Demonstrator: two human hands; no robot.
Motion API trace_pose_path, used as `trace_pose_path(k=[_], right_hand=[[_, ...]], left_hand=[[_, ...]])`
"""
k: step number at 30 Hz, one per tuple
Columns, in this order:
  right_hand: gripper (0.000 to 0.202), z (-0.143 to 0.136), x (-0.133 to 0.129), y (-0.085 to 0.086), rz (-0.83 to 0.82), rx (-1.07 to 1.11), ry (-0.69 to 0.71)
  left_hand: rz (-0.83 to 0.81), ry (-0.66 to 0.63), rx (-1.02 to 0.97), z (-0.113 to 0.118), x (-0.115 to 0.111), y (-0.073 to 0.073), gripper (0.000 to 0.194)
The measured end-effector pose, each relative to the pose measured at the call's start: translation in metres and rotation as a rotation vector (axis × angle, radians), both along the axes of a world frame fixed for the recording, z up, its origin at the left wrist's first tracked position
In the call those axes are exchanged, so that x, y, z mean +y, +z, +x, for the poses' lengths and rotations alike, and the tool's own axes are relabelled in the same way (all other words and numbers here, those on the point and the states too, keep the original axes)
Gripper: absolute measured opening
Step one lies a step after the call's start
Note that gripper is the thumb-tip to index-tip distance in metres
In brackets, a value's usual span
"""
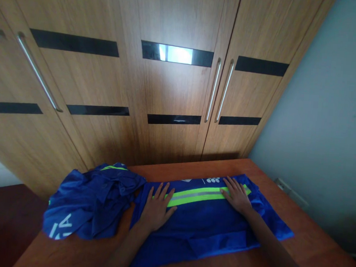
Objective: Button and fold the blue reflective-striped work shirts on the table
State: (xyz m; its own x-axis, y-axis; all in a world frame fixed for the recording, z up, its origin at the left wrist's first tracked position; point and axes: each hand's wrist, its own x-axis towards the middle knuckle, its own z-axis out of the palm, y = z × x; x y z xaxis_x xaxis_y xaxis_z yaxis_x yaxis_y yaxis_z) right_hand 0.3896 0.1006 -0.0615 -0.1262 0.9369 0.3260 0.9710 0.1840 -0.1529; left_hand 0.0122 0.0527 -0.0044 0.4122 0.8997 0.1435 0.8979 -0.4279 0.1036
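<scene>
A blue work garment point(201, 230) lies folded flat on the table, with a yellow-green and grey reflective stripe across it and white print along its far edge. On its left part rests my left hand point(156, 208), fingers spread over the end of the stripe. My right hand point(237, 196) lies flat on the right part, fingers stretched over the stripe. Neither hand grips the cloth. To the left of my left hand sits a crumpled blue garment point(95, 205) with white letters and a bit of yellow-green stripe.
The reddish-brown wooden table point(308, 242) stands against a wooden wardrobe point(171, 145) with long metal handles and dark inlaid strips. A pale wall point(330, 120) with a socket point(283, 185) is on the right. Dark floor point(1, 222) shows at the lower left.
</scene>
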Motion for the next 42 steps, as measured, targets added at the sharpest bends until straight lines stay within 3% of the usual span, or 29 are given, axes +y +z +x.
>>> trace_pose_path(k=[4, 8, 13, 16, 23, 27, 30, 33, 36, 39, 42], right_hand=[[0.058, 0.015, 0.000, -0.012, -0.021, -0.053, -0.093], [0.057, -0.008, -0.004, 0.002, -0.036, -0.047, -0.143], [0.055, -0.080, -0.027, 0.018, 0.029, 0.025, 0.217], [0.054, -0.109, -0.039, 0.015, 0.010, 0.057, 0.275], [0.052, -0.111, -0.041, 0.005, -0.077, 0.191, 0.293], [0.046, -0.091, -0.029, -0.002, -0.090, 0.454, 0.287], [0.045, -0.053, -0.017, -0.006, 0.002, 0.454, 0.198], [0.040, -0.001, -0.012, -0.005, 0.113, 0.263, -0.024], [0.044, 0.046, -0.018, -0.002, 0.137, 0.216, -0.225], [0.060, 0.079, -0.026, 0.000, 0.053, 0.200, -0.514], [0.078, 0.099, -0.030, 0.006, -0.086, 0.354, -0.560]], left_hand=[[-0.025, -0.011, 0.012, -0.012, 0.001, -0.009, 0.061], [-0.051, -0.005, 0.017, -0.010, 0.000, -0.002, 0.061], [-0.050, 0.035, 0.014, 0.015, -0.003, 0.007, 0.058], [-0.036, -0.039, -0.028, 0.031, -0.007, 0.005, 0.058], [-0.030, -0.120, -0.106, 0.066, -0.013, -0.004, 0.060], [-0.042, -0.184, -0.139, 0.091, -0.015, -0.006, 0.064], [-0.080, -0.218, -0.143, 0.098, -0.018, -0.011, 0.072], [-0.103, -0.232, -0.147, 0.095, -0.022, -0.015, 0.076], [-0.118, -0.229, -0.149, 0.090, -0.024, -0.016, 0.078], [-0.126, -0.222, -0.143, 0.089, -0.025, -0.016, 0.078], [-0.133, -0.226, -0.134, 0.089, -0.025, -0.015, 0.078]])
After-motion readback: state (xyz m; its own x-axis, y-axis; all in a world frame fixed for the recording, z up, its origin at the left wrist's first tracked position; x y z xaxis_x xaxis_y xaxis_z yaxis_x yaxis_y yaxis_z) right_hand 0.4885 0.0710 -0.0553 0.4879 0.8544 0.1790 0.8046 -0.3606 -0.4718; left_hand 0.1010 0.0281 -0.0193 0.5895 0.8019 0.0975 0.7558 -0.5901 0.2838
